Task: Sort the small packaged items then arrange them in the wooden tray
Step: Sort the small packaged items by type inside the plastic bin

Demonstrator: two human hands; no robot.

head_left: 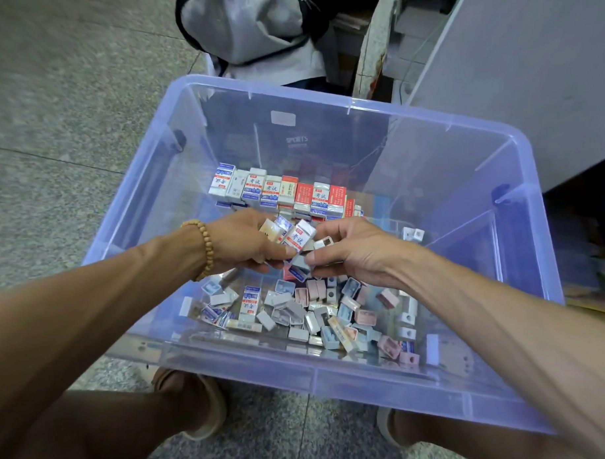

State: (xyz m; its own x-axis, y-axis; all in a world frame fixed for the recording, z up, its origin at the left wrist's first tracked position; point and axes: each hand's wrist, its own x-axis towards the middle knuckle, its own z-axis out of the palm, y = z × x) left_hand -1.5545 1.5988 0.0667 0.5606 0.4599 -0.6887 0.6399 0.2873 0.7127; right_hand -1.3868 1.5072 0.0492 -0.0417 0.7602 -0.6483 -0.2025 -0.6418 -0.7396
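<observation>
Dozens of loose small packets (307,315), white, pale blue and pink blocks in glossy wrap, litter the near floor of a clear bluish plastic bin (524,328). At centre, the left hand (241,243) curls round several white erasers (296,234) with blue print; the right hand (355,253) pinches a small grey piece (300,263). Toward 12 o'clock, red and blue-labelled boxes (282,192) stand in a tidy row.
</observation>
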